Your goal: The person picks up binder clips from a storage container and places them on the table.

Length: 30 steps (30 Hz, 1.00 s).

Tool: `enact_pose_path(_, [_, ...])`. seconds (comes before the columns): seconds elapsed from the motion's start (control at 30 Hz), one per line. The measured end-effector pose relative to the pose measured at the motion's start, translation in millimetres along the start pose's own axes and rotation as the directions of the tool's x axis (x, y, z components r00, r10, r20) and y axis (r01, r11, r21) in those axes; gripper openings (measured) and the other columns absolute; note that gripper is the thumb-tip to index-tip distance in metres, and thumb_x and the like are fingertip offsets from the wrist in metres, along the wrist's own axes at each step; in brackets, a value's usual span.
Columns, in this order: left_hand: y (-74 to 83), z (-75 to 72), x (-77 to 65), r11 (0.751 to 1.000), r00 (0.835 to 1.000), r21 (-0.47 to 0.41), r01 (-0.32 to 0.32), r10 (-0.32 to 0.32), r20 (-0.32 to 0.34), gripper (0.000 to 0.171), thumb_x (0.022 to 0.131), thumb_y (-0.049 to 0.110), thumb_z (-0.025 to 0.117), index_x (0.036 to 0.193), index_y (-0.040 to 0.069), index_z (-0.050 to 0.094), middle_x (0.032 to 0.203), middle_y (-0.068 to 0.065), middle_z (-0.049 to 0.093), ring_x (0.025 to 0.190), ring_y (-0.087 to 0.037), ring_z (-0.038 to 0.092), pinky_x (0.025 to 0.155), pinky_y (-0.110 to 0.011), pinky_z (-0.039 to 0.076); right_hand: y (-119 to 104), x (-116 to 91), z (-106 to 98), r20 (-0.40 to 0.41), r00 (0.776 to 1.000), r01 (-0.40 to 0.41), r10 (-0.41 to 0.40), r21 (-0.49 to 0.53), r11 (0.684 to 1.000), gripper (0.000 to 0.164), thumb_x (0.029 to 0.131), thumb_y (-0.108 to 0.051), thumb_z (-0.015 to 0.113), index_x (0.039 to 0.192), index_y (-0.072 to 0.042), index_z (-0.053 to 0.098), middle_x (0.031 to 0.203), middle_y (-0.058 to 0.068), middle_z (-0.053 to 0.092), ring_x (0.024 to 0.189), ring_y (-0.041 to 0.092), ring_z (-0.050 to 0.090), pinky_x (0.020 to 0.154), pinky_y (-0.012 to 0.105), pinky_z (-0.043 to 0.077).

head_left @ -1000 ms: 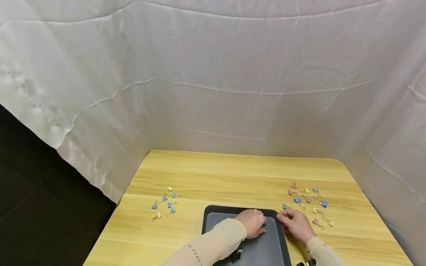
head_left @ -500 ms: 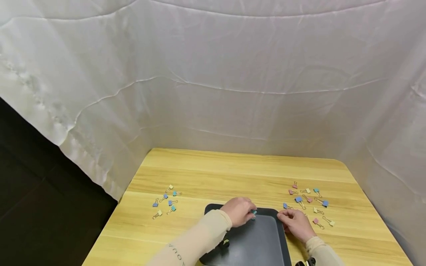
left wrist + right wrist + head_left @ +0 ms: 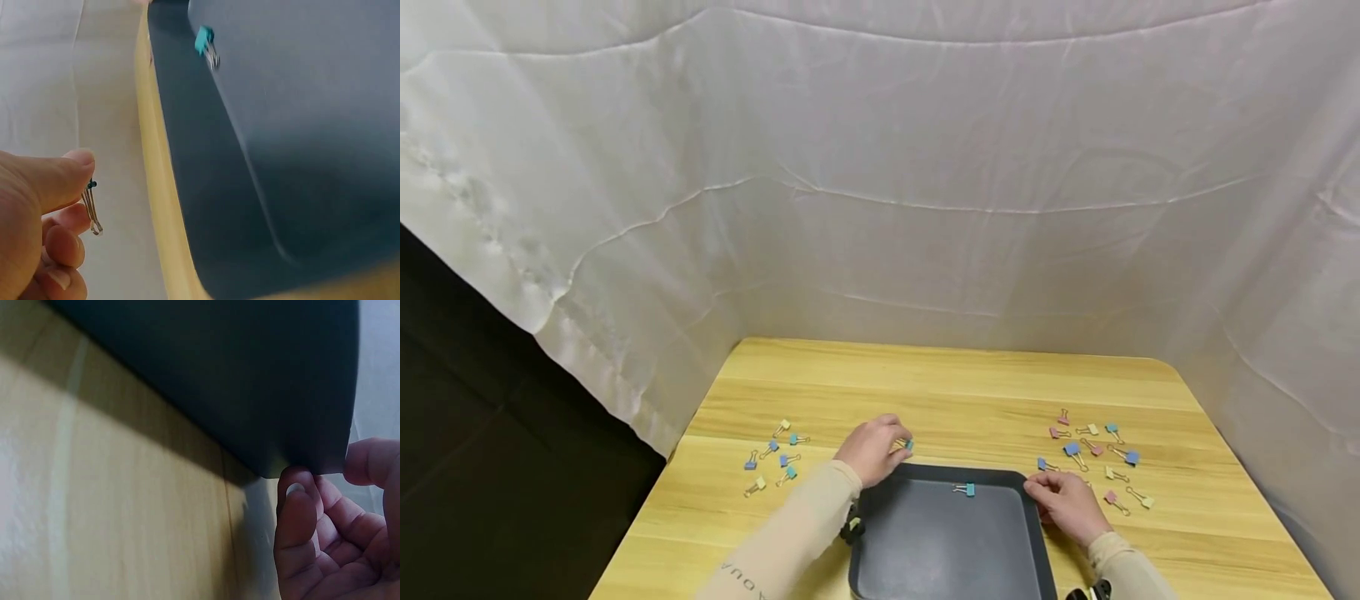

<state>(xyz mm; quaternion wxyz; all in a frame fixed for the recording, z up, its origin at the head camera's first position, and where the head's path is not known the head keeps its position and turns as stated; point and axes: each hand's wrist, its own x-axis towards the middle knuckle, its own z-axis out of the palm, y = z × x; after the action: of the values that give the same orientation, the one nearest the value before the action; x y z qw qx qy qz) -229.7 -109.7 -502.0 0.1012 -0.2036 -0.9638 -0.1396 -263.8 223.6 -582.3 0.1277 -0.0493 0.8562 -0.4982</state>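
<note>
My left hand (image 3: 871,450) is above the far left corner of the dark grey baking tray (image 3: 955,550). Between its thumb and fingers it pinches a small teal binder clip (image 3: 909,445); in the left wrist view the wire handles (image 3: 92,215) stick out below the thumb. Another teal binder clip (image 3: 969,490) lies inside the tray along its far side. At the far right corner, my right hand (image 3: 1069,504) pinches the tray's rim, thumb on one side and fingers on the other, as the right wrist view shows of the tray wall (image 3: 250,381).
Several yellow, teal and blue binder clips (image 3: 788,460) lie scattered on the wooden table (image 3: 880,383) left of the tray. More clips, pink, yellow, blue and teal, are spread to the right, close beyond my right hand. A pale cloth (image 3: 925,258) hangs behind the table.
My left hand has moved left and away from me, from inside the tray to its far left corner. A teal binder clip now shows lying in the tray. The right hand has stayed put.
</note>
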Motion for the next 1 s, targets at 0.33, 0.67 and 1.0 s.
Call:
enact_pose_path(0.33, [-45.5, -19.6, -32.9, 0.988, 0.989, -0.058, 0.140, -0.143, -0.046, 0.020, 0.087, 0.028, 0.072, 0.098, 0.010, 0.072, 0.093, 0.002, 0.068, 0.083, -0.014, 0.065, 0.073, -0.028, 0.053, 3, 2, 0, 0.006, 1.000, 0.005, -0.005, -0.010, 1.000, 0.024, 0.092, -0.025, 0.064, 0.099, -0.002, 0.070, 0.077, 0.005, 0.064, 0.061, 0.018, 0.059, 0.055, 0.031, 0.053])
enact_pose_path(0.67, [-89.0, -34.5, -86.6, 0.928, 0.927, -0.071, 0.366, -0.371, -0.060, 0.009, 0.084, 0.025, 0.075, 0.086, 0.017, 0.070, 0.077, 0.012, 0.060, 0.071, -0.006, 0.056, 0.066, -0.029, 0.049, 1, 1, 0, 0.010, 1.000, 0.003, -0.003, -0.001, 1.000, 0.024, 0.092, -0.023, 0.065, 0.099, -0.001, 0.070, 0.077, 0.006, 0.064, 0.061, 0.020, 0.060, 0.055, 0.031, 0.053])
enact_pose_path(1.0, [-131.1, -45.7, -160.9, 0.808, 0.810, -0.109, 0.580, -0.586, -0.036, 0.010, 0.085, 0.023, 0.074, 0.085, 0.015, 0.069, 0.075, 0.008, 0.060, 0.067, -0.008, 0.055, 0.063, -0.032, 0.048, 2, 3, -1, 0.017, 1.000, -0.003, 0.003, -0.012, 1.000, 0.024, 0.093, -0.024, 0.063, 0.101, -0.002, 0.070, 0.077, 0.005, 0.064, 0.062, 0.019, 0.060, 0.055, 0.031, 0.053])
